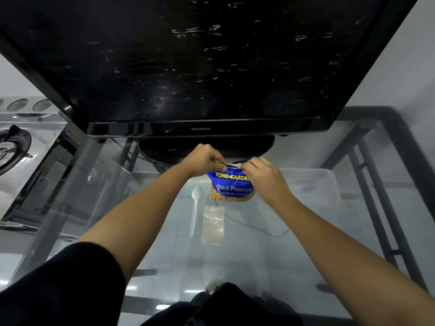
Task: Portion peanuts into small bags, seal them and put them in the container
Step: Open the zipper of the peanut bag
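Observation:
A blue peanut packet (231, 187) stands upright on the glass table (150, 250), peanuts showing through its clear lower part. My left hand (204, 161) pinches the packet's top edge on the left, and my right hand (263, 180) pinches the same edge on the right. A white plastic spoon (195, 209) lies just left of the packet. A small stack of clear little bags (213, 224) lies flat in front of the packet. A translucent plastic container (329, 184) sits to the right of my right hand.
A large black television (202, 67) on a round base (164, 151) stands close behind the packet. A steel gas stove (16, 147) is at the far left, beyond the table edge. A thin cable (259, 228) shows through the glass.

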A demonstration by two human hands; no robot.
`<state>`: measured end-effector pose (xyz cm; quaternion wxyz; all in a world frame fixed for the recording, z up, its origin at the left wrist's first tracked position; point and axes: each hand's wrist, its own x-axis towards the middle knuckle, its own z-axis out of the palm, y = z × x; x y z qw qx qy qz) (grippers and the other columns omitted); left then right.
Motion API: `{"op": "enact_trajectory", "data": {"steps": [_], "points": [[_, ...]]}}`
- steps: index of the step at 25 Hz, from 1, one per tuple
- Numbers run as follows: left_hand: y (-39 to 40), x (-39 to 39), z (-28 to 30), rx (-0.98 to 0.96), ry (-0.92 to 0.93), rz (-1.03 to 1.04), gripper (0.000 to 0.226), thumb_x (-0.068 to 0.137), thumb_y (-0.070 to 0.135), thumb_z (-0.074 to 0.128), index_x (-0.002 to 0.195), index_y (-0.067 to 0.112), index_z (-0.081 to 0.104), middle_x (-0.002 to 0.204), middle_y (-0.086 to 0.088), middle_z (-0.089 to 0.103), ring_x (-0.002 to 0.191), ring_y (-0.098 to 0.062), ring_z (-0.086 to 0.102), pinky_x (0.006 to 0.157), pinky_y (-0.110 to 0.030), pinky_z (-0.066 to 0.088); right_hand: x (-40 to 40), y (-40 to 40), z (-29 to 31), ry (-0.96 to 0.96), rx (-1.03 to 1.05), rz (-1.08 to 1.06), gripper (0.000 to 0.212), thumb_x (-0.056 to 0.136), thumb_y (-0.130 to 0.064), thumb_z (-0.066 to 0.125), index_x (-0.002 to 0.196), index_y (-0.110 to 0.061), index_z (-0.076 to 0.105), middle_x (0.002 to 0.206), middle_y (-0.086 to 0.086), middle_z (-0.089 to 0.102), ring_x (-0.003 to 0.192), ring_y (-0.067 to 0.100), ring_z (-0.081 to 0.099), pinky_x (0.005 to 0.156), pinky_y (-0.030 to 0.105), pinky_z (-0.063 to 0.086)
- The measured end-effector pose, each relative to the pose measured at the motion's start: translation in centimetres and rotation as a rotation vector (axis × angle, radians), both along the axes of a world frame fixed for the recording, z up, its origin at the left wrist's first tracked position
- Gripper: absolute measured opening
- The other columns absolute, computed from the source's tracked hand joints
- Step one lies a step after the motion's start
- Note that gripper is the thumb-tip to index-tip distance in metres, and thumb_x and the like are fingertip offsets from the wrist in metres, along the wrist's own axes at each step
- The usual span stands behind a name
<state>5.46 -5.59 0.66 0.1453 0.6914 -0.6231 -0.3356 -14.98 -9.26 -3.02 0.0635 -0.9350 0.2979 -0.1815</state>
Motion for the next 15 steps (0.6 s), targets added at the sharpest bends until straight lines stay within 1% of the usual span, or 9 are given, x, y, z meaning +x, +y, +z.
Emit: {"op": "enact_trajectory", "data": {"steps": [4, 6, 8, 11, 13, 15], "points": [[-0.5, 0.6, 0.2, 0.084, 0.100, -0.002, 0.015, 0.081, 0.020, 0.069, 0.094, 0.013, 0.068, 0.092, -0.004, 0.071, 0.081, -0.006, 0.065, 0.068, -0.020, 0.054, 0.5, -0.3, 0.1, -0.033, 0.113, -0.002, 0.047, 0.052, -0.023, 0.089, 0.087, -0.002, 0.066, 0.080, 0.011, 0.070, 0.074, 0.023, 0.068, 0.061, 0.030, 0.055], [-0.7, 0.9, 0.3, 0.117, 0.142, -0.020, 0.010, 0.081, 0.021, 0.069, 0.091, 0.019, 0.067, 0.086, 0.003, 0.070, 0.080, -0.004, 0.066, 0.066, -0.018, 0.054, 0.4, -0.6, 0.0, -0.021, 0.126, 0.023, 0.048, 0.054, -0.024, 0.088, 0.090, -0.001, 0.066, 0.083, 0.012, 0.070, 0.078, 0.023, 0.068, 0.062, 0.033, 0.056], [-0.9, 1.2, 0.5, 0.150, 0.187, -0.027, 0.008, 0.082, 0.024, 0.068, 0.089, 0.021, 0.068, 0.081, 0.010, 0.070, 0.079, -0.003, 0.068, 0.065, -0.016, 0.055, 0.3, -0.8, 0.0, -0.041, 0.123, 0.031, 0.046, 0.056, -0.024, 0.087, 0.091, -0.001, 0.067, 0.082, 0.013, 0.069, 0.077, 0.024, 0.067, 0.060, 0.035, 0.057], [-1.2, 1.5, 0.9, 0.200, 0.261, -0.031, 0.011, 0.085, 0.026, 0.065, 0.091, 0.018, 0.069, 0.081, 0.009, 0.071, 0.078, -0.002, 0.069, 0.062, -0.012, 0.054, 0.3, -0.6, -0.2, -0.077, 0.056, 0.041, 0.046, 0.054, -0.024, 0.087, 0.090, -0.002, 0.068, 0.079, 0.013, 0.069, 0.073, 0.024, 0.068, 0.058, 0.032, 0.055], [-1.7, 1.4, 1.1, 0.230, 0.248, -0.070, 0.015, 0.086, 0.024, 0.063, 0.095, 0.013, 0.069, 0.084, 0.006, 0.071, 0.079, -0.005, 0.069, 0.061, -0.012, 0.053, 0.3, -0.4, -0.4, -0.096, 0.052, 0.039, 0.047, 0.055, -0.026, 0.086, 0.091, -0.002, 0.068, 0.081, 0.014, 0.068, 0.075, 0.023, 0.068, 0.059, 0.032, 0.055], [-2.2, 1.2, 1.2, 0.253, 0.213, -0.088, 0.013, 0.088, 0.022, 0.062, 0.093, 0.012, 0.068, 0.085, 0.005, 0.070, 0.079, -0.006, 0.068, 0.059, -0.010, 0.052, 0.3, -0.6, -0.6, -0.095, 0.058, 0.042, 0.048, 0.055, -0.028, 0.086, 0.092, -0.002, 0.068, 0.082, 0.013, 0.069, 0.076, 0.023, 0.068, 0.060, 0.032, 0.055]]}}
